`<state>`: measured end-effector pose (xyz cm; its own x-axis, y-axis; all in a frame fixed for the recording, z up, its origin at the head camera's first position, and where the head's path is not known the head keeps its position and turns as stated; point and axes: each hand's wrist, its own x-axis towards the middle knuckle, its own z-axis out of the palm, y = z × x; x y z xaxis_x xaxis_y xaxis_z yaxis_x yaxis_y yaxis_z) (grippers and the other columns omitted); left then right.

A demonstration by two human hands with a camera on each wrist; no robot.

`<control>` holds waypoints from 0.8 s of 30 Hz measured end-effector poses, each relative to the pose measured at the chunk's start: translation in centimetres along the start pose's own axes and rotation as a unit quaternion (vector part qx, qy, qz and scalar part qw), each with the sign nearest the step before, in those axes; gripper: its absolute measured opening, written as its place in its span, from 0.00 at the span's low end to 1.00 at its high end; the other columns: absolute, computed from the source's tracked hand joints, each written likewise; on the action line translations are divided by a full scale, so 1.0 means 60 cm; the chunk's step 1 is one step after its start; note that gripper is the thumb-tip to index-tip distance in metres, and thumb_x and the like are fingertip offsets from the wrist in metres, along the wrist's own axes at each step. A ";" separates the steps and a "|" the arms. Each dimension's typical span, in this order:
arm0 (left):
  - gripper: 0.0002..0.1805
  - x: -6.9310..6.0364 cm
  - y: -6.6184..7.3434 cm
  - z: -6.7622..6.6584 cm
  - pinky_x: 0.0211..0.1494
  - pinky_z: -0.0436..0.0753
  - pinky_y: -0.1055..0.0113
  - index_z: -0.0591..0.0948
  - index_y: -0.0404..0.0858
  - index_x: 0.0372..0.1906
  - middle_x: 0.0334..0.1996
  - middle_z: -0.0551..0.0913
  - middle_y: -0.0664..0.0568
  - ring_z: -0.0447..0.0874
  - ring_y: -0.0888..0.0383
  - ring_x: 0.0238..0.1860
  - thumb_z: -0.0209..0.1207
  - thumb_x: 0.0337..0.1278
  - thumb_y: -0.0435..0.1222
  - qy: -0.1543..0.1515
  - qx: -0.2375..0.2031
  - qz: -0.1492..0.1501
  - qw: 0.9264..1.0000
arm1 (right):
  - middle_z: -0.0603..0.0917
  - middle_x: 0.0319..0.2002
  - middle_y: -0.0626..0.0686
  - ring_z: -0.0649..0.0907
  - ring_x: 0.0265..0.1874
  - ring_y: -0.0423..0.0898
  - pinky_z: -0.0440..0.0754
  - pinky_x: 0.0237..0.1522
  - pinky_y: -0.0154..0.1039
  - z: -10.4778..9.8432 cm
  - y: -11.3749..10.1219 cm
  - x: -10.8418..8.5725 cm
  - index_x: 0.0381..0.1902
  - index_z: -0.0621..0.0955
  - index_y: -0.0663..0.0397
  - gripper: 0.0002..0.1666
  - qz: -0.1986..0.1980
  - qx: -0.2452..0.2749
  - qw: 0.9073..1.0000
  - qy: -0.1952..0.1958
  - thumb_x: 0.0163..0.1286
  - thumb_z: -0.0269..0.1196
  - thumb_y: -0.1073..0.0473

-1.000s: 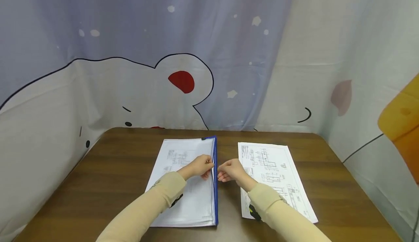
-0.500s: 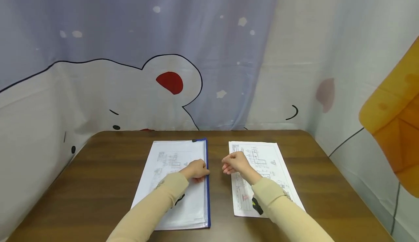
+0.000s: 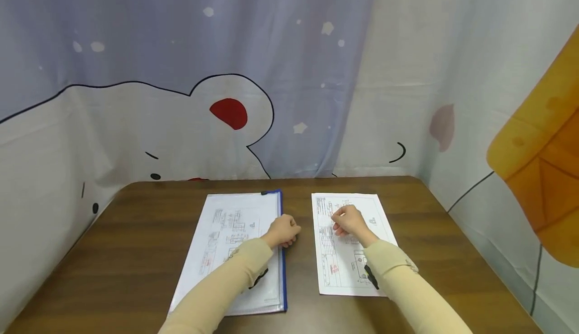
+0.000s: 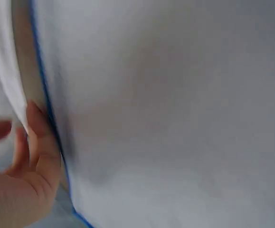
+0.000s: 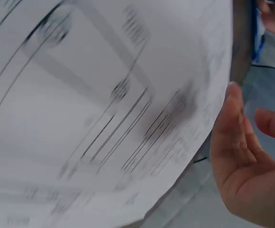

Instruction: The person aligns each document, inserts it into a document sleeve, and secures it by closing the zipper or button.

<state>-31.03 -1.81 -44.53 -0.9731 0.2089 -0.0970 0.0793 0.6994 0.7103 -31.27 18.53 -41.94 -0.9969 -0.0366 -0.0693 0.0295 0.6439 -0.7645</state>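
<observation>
A clear document folder point(image 3: 203, 263) with a blue edge lies on the left, a printed drawing showing through it. My left hand point(image 3: 282, 231) hovers over the folder's right edge; in the left wrist view, its thumb and fingers are apart with nothing between them. To the right is a paper sheet point(image 3: 329, 281) with technical drawings and a red mark. Above that sheet is my right hand point(image 3: 350, 221), loosely bent. The right wrist view shows the right fingers point(image 5: 228, 114) beside the paper's edge, thumb apart, holding nothing. Whether either hand touches anything is unclear.
Both papers lie on a brown wooden table point(image 3: 113, 253). A small black clip-like piece point(image 3: 264, 193) sits at the folder's top right corner. A printed curtain point(image 3: 316, 98) hangs behind and around the table. A strip of tabletop separates the folder from the sheet.
My left hand has moved right, from the folder's surface to past its blue edge. My right hand has shifted right, from beside the sheet to over it. The head view has turned slightly right.
</observation>
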 end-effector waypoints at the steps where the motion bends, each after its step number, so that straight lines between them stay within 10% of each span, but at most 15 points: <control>1: 0.07 0.000 0.009 0.006 0.20 0.80 0.72 0.76 0.32 0.28 0.25 0.81 0.45 0.78 0.57 0.17 0.54 0.59 0.32 0.010 -0.045 -0.002 0.999 | 0.83 0.25 0.60 0.79 0.15 0.41 0.80 0.20 0.33 -0.005 0.007 0.000 0.39 0.78 0.71 0.12 -0.005 -0.045 0.999 0.018 0.65 0.57 0.64; 6: 0.21 -0.004 0.054 0.026 0.47 0.84 0.59 0.70 0.23 0.55 0.53 0.74 0.32 0.79 0.41 0.47 0.51 0.62 0.34 0.018 -0.217 -0.043 0.975 | 0.84 0.37 0.66 0.83 0.28 0.54 0.81 0.31 0.45 -0.039 0.045 -0.002 0.42 0.77 0.69 0.14 -0.008 -0.224 0.971 0.086 0.63 0.58 0.63; 11: 0.32 -0.010 0.077 0.038 0.60 0.75 0.50 0.55 0.19 0.66 0.66 0.60 0.29 0.63 0.37 0.65 0.48 0.64 0.35 -0.020 -0.298 -0.101 0.949 | 0.82 0.38 0.70 0.83 0.35 0.62 0.82 0.35 0.53 -0.076 0.084 -0.010 0.40 0.77 0.74 0.15 0.041 -0.267 0.958 0.091 0.62 0.57 0.63; 19: 0.35 -0.011 0.092 0.050 0.55 0.78 0.51 0.54 0.23 0.67 0.60 0.66 0.32 0.70 0.40 0.58 0.52 0.61 0.37 -0.029 -0.314 -0.166 0.934 | 0.82 0.34 0.68 0.80 0.29 0.56 0.81 0.33 0.50 -0.106 0.121 -0.020 0.40 0.77 0.75 0.26 0.148 -0.274 0.948 0.065 0.60 0.65 0.52; 24: 0.32 -0.006 0.096 0.059 0.47 0.81 0.58 0.57 0.24 0.65 0.52 0.72 0.34 0.76 0.47 0.47 0.52 0.60 0.35 -0.019 -0.312 -0.185 0.932 | 0.83 0.34 0.68 0.82 0.29 0.57 0.81 0.31 0.51 -0.102 0.131 -0.008 0.39 0.78 0.73 0.24 0.141 -0.282 0.947 0.068 0.57 0.68 0.55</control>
<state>-29.46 4.57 -42.87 -0.9001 0.0645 -0.4309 -0.4117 0.1975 0.8896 -31.00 28.27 -43.99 -0.9565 0.2714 -0.1071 0.2905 0.9202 -0.2623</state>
